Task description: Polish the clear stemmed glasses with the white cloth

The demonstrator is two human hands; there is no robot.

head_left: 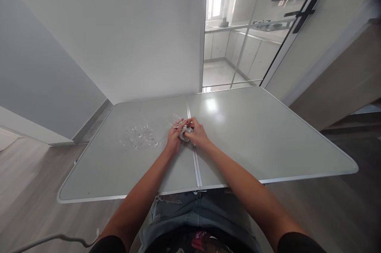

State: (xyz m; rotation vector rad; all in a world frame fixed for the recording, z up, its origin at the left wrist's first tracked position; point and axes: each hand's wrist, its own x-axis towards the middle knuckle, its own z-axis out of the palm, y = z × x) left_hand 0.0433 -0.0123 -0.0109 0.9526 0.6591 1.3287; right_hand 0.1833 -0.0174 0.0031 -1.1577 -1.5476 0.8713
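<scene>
Close together over the table's middle seam, my left hand (174, 138) and my right hand (199, 133) both grip a small pale cloth pouch (185, 133) that looks gathered at its top. My left fingers curl around its left side, and my right thumb and fingers pinch it from the right. A thin, clear plastic-like piece (176, 118) shows at the left fingertips; whether it belongs to the pouch I cannot tell. Several small transparent pieces (140, 136) lie scattered on the table left of my hands, too small to name.
The grey-green folding table (268, 141) has a metal rim and a metal seam (196, 167) across it. Behind it stand a white wall (149, 38) and a glass door with a black handle (305, 14). A pale cable (59, 237) runs at lower left.
</scene>
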